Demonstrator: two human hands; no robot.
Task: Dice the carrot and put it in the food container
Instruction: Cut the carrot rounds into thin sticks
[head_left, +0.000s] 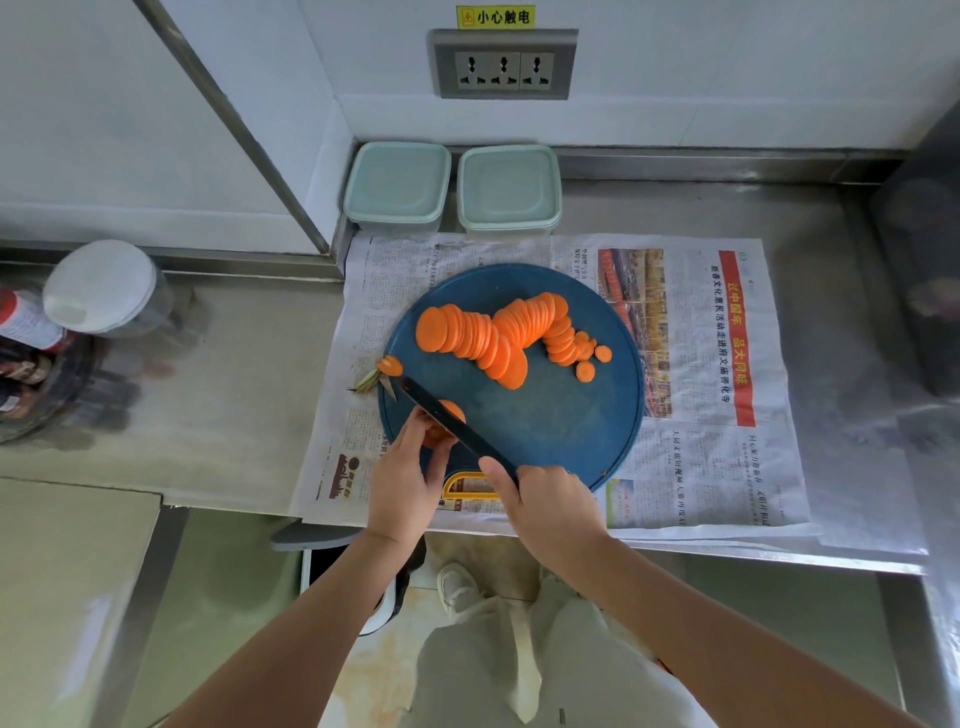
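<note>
A round blue cutting board (571, 415) lies on newspaper. Several orange carrot slices (493, 332) fan across its far half. My left hand (405, 483) pinches a small stack of carrot slices (452, 410) at the board's near left. My right hand (550, 504) grips the handle of a black knife (447, 421), whose blade lies over that stack and points far left. The carrot top with green stem (384, 370) sits at the board's left edge. Two lidded pale green food containers (397, 184) (509, 187) stand at the back against the wall.
Newspaper (701, 415) covers the steel counter under the board. A white-lidded jar (104, 288) and bottles stand at the far left. A dark appliance (924, 260) is at the right edge. A wall socket (504, 65) is above the containers.
</note>
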